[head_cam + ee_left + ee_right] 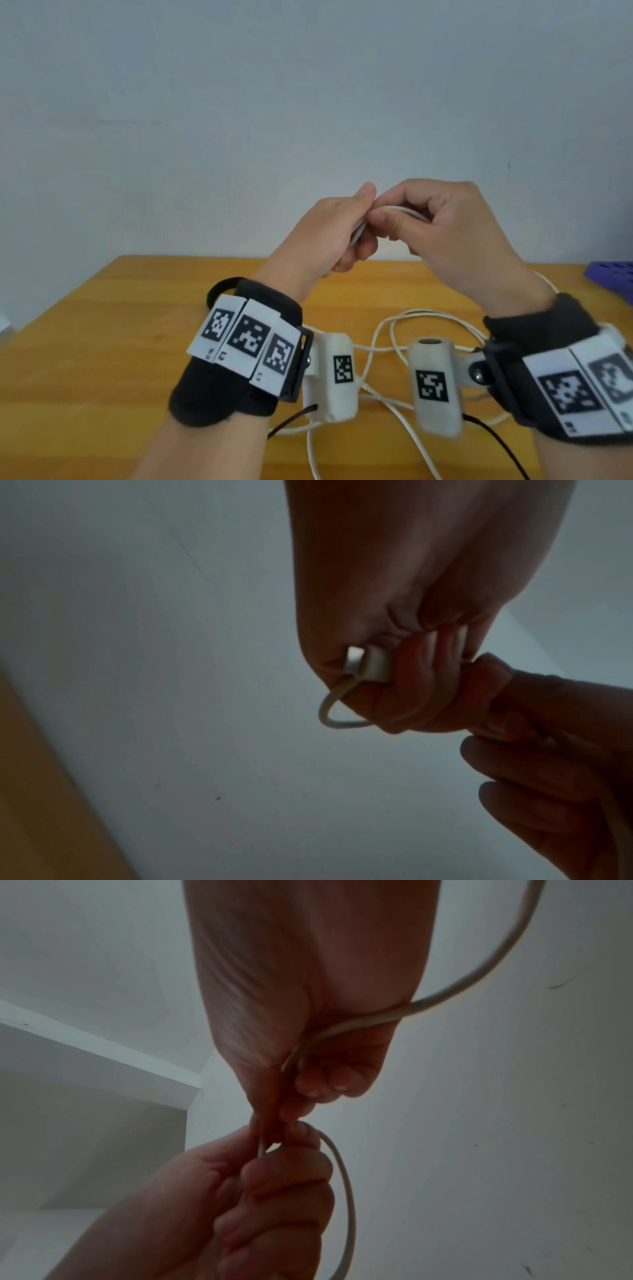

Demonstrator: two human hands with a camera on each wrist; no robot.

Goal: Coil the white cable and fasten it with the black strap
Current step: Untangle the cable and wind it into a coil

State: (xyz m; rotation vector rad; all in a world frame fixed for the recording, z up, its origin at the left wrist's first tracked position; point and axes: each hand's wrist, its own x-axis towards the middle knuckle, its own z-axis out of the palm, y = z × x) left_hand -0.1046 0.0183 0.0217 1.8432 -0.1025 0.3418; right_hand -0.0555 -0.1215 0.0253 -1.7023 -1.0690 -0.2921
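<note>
**Cable held between both hands above the desk**

Pale grey wall is seen behind a wooden desk (102, 342), whose far edge runs below the raised hands. The left hand (329, 233) is held above the far edge, fingers curled round a white cable (404, 214); in the left wrist view a white plug (373, 666) and a small loop of the cable are seen gripped in the curled fingers. The right hand (455, 236) is held touching the left, the cable pinched between thumb and fingers. The remainder of the cable is seen lying in loose loops on the desk towards the near edge, under the wrists. A purple rack (613, 284) is noted at the desk's right edge. No black strap can be identified with certainty.
</note>
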